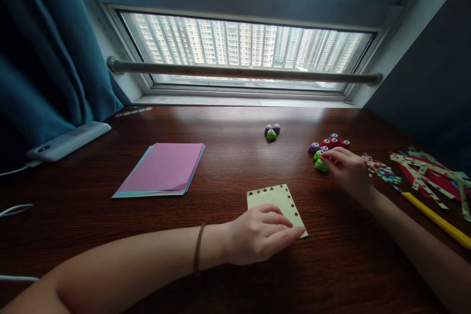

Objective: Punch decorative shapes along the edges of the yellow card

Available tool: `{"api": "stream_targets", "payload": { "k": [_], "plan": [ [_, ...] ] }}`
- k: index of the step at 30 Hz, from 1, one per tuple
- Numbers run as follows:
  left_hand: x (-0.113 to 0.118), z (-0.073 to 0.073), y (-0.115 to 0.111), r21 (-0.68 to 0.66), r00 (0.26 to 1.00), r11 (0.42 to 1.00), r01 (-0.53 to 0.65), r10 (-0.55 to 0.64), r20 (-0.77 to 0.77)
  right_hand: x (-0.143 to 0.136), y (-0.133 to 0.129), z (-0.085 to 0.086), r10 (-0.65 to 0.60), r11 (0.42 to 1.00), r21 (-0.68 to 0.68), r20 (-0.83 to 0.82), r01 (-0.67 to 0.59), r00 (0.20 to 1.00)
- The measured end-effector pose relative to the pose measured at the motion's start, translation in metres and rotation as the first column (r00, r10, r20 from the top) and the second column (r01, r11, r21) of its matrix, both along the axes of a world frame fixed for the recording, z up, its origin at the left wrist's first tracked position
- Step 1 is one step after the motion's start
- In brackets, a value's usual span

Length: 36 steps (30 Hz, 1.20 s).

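A pale yellow paper square (274,197) with small shapes punched along its top and right edges lies on the brown table. Over its lower part rests my left hand (263,235), palm down, fingers stretched out. My right hand (348,171) is at the cluster of small punches on the right, thumb and fingers pinched at a green punch (318,155). Another green punch (321,165) sits just below. Red punches (333,143) and purple ones (314,147) stand behind the fingertips.
Two purple punches and a green one (271,135) stand farther back. Stacked coloured paper (162,169) lies left. Right are confetti (384,169), punched strips (423,171) and a yellow stick-like object (437,220). A white device (71,141) with a cable is far left.
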<state>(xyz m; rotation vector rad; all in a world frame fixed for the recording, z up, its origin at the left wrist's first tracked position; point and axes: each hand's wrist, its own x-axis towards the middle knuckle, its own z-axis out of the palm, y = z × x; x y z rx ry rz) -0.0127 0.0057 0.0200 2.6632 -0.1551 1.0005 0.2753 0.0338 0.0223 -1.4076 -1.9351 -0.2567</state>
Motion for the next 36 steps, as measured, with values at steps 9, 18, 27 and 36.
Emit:
{"api": "stream_targets", "payload": {
  "k": [9, 18, 27, 36],
  "plan": [
    [0.001, -0.004, -0.003, 0.036, 0.999, 0.999, 0.031, -0.03, -0.023, -0.076, 0.076, -0.007, 0.053, 0.974, -0.226, 0.083, -0.033, 0.995],
    [0.002, -0.015, -0.004, 0.09, 0.998, 0.996, 0.024, -0.018, -0.066, -0.093, 0.136, -0.03, -0.01, 0.982, -0.185, 0.07, 0.023, 0.997],
    [0.0, -0.012, -0.004, 0.028, 0.989, 0.997, -0.076, 0.079, -0.128, -0.091, 0.096, -0.018, 0.017, 0.99, -0.14, 0.004, -0.016, 1.0],
    [0.001, -0.013, -0.005, -0.02, 0.834, 0.88, -0.475, 0.442, -0.331, -0.064, -0.007, 0.004, 0.177, 0.892, -0.262, -0.549, -0.369, 0.817]
  ]
}}
